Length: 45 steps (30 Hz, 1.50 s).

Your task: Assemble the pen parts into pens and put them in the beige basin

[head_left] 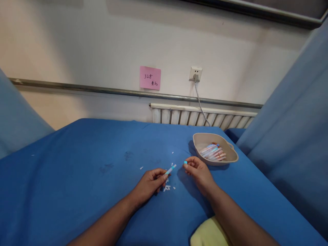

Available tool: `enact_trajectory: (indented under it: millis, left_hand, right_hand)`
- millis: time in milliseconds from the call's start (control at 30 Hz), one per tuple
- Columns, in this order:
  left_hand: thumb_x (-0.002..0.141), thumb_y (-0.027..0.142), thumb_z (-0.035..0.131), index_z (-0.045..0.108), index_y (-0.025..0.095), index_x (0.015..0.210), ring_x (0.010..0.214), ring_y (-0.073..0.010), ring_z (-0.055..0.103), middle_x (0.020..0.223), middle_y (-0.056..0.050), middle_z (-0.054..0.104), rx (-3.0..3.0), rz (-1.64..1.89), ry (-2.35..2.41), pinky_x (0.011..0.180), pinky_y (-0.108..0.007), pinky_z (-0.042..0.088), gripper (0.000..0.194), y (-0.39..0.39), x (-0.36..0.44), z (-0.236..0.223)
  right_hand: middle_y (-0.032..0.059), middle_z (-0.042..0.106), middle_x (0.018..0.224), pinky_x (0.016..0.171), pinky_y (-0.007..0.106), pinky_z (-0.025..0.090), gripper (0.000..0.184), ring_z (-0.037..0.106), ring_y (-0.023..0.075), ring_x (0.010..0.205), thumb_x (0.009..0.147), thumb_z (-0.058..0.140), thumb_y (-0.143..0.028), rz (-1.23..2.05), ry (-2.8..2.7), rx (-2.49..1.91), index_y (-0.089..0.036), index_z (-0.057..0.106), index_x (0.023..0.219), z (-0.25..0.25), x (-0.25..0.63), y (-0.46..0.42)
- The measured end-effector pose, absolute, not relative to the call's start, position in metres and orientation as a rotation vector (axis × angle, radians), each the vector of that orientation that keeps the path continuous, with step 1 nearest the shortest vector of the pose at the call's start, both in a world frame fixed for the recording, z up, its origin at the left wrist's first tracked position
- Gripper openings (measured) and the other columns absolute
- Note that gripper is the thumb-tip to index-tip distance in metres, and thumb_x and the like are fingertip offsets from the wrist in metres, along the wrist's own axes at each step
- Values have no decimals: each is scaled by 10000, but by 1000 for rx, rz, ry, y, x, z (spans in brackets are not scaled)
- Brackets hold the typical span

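Note:
My left hand (151,181) is closed around a slim whitish marker pen (170,169) with a teal band. Its white tip points up and to the right. A short gap away, my right hand (201,173) pinches a small teal cap (185,162) between thumb and fingers. The cap and the marker are apart. Below and beside the left fingers, several small white pointed pieces (167,188) lie scattered on the blue cloth. Part of the marker's barrel is hidden inside the left hand.
A beige plastic basket (233,159) holding several pens (213,152) stands at the right. Blue cloth (89,191) covers the table. Yellow-green fabric (210,234) lies under my right forearm. Behind are a radiator (176,116) and a plugged-in cable (200,100); a blue curtain (294,119) hangs at right.

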<state>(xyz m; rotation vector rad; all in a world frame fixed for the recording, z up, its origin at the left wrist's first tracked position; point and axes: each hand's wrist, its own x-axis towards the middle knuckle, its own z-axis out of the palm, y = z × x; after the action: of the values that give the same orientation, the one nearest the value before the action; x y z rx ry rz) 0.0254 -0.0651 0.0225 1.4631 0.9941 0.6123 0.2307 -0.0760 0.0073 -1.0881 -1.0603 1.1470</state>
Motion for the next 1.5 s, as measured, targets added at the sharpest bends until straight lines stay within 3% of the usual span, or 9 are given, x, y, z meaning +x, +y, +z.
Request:
enact_trajectory:
  millis: [300, 500, 600, 700, 833, 1000, 1200, 1500]
  left_hand:
    - [750, 508, 594, 596, 137, 841, 415, -52, 385, 573, 42, 536, 1399, 575, 967, 425, -188, 276, 382, -69, 30, 22]
    - [757, 499, 589, 595, 138, 831, 416, -52, 388, 572, 43, 536, 1416, 578, 979, 426, -185, 278, 368, -68, 30, 19]
    - [756, 493, 590, 595, 137, 825, 414, -53, 388, 570, 42, 537, 1425, 591, 991, 427, -186, 284, 363, -68, 31, 17]
    - [759, 500, 582, 601, 139, 830, 415, -57, 393, 567, 42, 540, 1445, 592, 1002, 427, -189, 285, 368, -68, 30, 18]
    - [771, 504, 567, 611, 141, 843, 417, -62, 403, 559, 42, 543, 1483, 581, 1007, 434, -192, 297, 373, -69, 31, 19]
    - [773, 509, 563, 624, 146, 885, 426, -69, 418, 569, 35, 562, 1507, 551, 1015, 439, -193, 304, 384, -71, 32, 20]
    - [758, 497, 582, 628, 146, 910, 430, -68, 418, 574, 37, 560, 1484, 557, 1015, 440, -190, 307, 384, -72, 32, 21]
    - [748, 504, 590, 623, 149, 857, 435, -63, 400, 578, 37, 544, 1473, 584, 1012, 435, -181, 302, 372, -70, 30, 22]
  right_hand:
    - [14, 655, 763, 537, 207, 352, 291, 487, 92, 564, 659, 712, -366, 1362, -984, -932, -189, 566, 837, 14, 228, -78]
    - [-31, 569, 614, 563, 231, 380, 98, 503, 121, 570, 726, 605, -255, 977, -1475, -1327, -195, 617, 802, -12, 229, -76]
    - [6, 622, 730, 664, 272, 420, 137, 554, 151, 683, 735, 569, -181, 731, -1694, -1453, -208, 661, 832, -13, 230, -79]
    - [48, 658, 889, 769, 308, 437, 150, 582, 183, 833, 758, 586, -248, 797, -1594, -1326, -209, 696, 852, -3, 227, -82]
    - [36, 665, 750, 645, 274, 439, 261, 564, 149, 675, 742, 646, -381, 1185, -1250, -1136, -182, 715, 896, 10, 218, -85]
    - [-10, 584, 579, 541, 231, 378, 278, 472, 103, 548, 641, 739, -418, 1195, -1103, -1105, -163, 700, 742, 13, 214, -86]
    - [26, 641, 745, 519, 221, 384, 310, 540, 111, 581, 736, 650, -470, 1237, -923, -922, -175, 597, 815, 17, 221, -84]
    - [-24, 616, 625, 480, 212, 383, 354, 527, 93, 478, 684, 700, -450, 1275, -1031, -939, -185, 571, 880, 16, 220, -83]
